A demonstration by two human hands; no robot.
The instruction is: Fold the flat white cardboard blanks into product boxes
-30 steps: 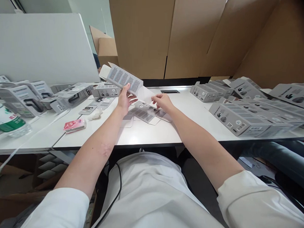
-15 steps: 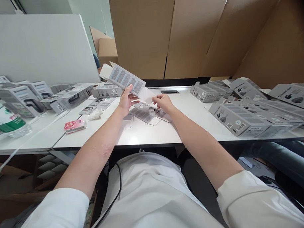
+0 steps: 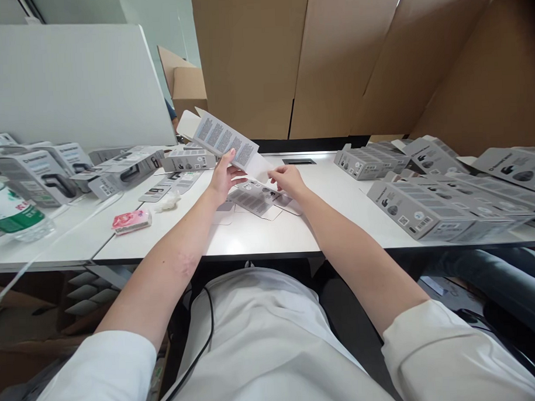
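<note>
Brown cardboard panels (image 3: 249, 66) rise behind a white table (image 3: 342, 221), where we see one person in white sleeves at work with two bare hands. One open-ended grey carton (image 3: 225, 140) hangs tilted above the table's middle, grasped along its lower side by the left hand (image 3: 221, 177), thumb on the printed face. The right hand (image 3: 286, 179) has its fingers drawn together at the edge of the carton's lower white flap (image 3: 258, 167) (whether they pinch it, we cannot tell). Beneath the hands lie flattened cartons (image 3: 252, 202), at least two by our count, overlapping. To the right we count at least five boxes (image 3: 403, 210), set close together; to the left, at least four more boxes (image 3: 41, 173). Nearer the left forearm we find one pink packet (image 3: 132, 221) and one crumpled white scrap (image 3: 168, 201); one green-labelled bottle (image 3: 15, 210) lies at the far left.
</note>
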